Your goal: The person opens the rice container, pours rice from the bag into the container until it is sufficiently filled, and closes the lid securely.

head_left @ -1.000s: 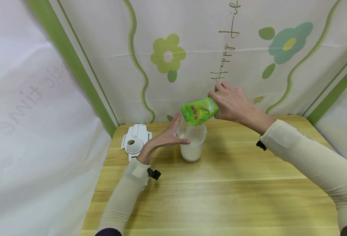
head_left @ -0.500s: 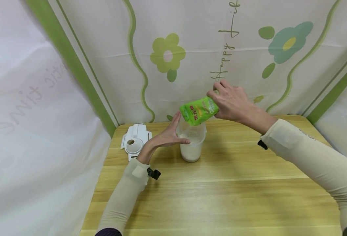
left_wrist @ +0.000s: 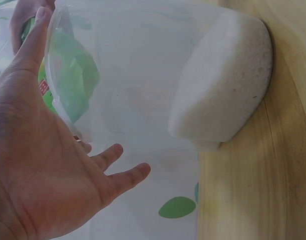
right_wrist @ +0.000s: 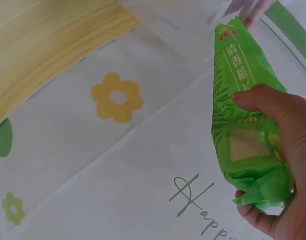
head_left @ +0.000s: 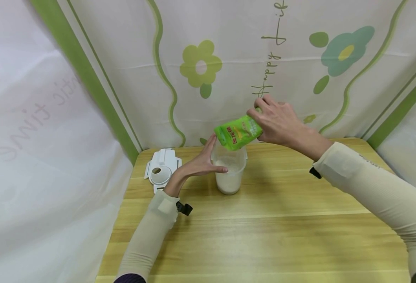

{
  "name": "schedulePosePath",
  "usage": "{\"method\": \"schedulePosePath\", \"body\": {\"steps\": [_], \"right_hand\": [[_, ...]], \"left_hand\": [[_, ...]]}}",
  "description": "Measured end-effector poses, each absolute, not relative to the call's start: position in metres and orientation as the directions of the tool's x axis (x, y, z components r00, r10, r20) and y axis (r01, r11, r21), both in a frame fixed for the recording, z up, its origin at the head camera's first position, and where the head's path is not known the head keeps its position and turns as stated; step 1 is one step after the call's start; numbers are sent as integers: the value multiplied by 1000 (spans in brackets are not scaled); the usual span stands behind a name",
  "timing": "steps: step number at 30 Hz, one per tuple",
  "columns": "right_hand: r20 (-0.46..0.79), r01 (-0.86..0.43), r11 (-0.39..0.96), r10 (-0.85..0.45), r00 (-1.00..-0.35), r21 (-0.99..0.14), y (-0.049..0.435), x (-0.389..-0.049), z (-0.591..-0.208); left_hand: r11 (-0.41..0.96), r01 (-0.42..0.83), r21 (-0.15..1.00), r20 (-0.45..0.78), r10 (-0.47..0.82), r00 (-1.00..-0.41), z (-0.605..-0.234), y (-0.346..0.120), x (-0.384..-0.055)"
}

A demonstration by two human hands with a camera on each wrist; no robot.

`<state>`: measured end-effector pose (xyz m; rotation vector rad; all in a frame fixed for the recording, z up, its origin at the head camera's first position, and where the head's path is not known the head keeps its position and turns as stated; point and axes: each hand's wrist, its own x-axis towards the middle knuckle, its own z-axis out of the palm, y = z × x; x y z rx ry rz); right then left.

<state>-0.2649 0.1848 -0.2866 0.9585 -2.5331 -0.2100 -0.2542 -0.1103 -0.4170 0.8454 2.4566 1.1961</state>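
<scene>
Gripping the green bag with the curled fingers of the right hand; holding those of the left hand spread, nearly straight, about the rim of the clear container. Best to aim the bag's tilted end over the opening, pour gently onto the whitish grains, and steady the container upright on the worktop, beside the white lid-like piece.

- Left hand, left side, fingers spread beside the tub's rim
- Clear tub, upper middle, white grains toward the right
- Green bag, upper left, at the tub's mouth
- Desk, right
</scene>
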Motion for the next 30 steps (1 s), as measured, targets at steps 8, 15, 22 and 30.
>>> {"method": "schedulePosePath", "body": {"steps": [8, 15, 22, 30], "right_hand": [[327, -608, 738, -674, -662, 291, 185, -265, -286], [332, -612, 734, -679, -655, 294, 185, -266, -286], [328, -609, 735, -678, -658, 297, 185, -267, -287], [310, -599, 753, -658, -686, 272, 187, -267, -288]], "left_hand": [[473, 372, 799, 4, 614, -789, -418, -111, -255], [461, 372, 806, 11, 616, -787, -416, -111, -255], [451, 374, 810, 21, 615, -788, -417, -111, -255], [459, 378, 804, 20, 614, -789, -421, -111, -256]]}}
